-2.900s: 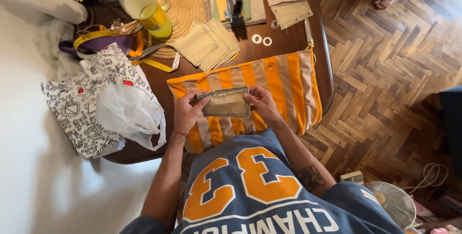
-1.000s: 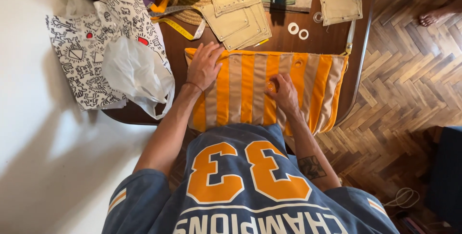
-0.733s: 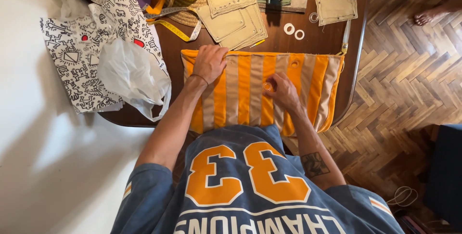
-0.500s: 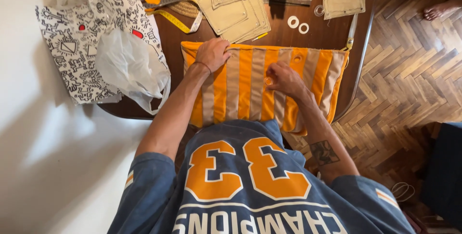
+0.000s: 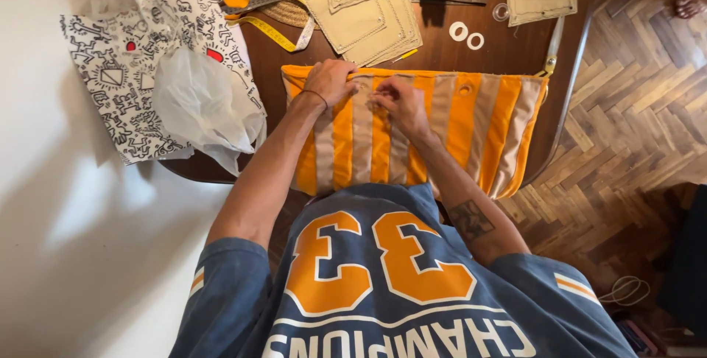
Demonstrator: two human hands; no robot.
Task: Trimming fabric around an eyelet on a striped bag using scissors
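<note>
Fingers of left hand (image 5: 331, 82) and right hand (image 5: 398, 104) pinch the top edge of the striped orange fabric bag (image 5: 471, 133) on the table (image 5: 442, 48); white rings (image 5: 466, 35) lie toward one o'clock.

Under your hands you have a fabric bag (image 5: 442, 133) striped in bright orange and beige, lying on a dark brown table (image 5: 456, 52). Beside it you see a white bag (image 5: 125, 71) covered in black doodle figures with red spots, a yellow measuring tape (image 5: 272, 32) and plain tan fabric pieces (image 5: 368, 12). Your shirt (image 5: 398, 284) is slate blue with orange, white-edged numerals.
</note>
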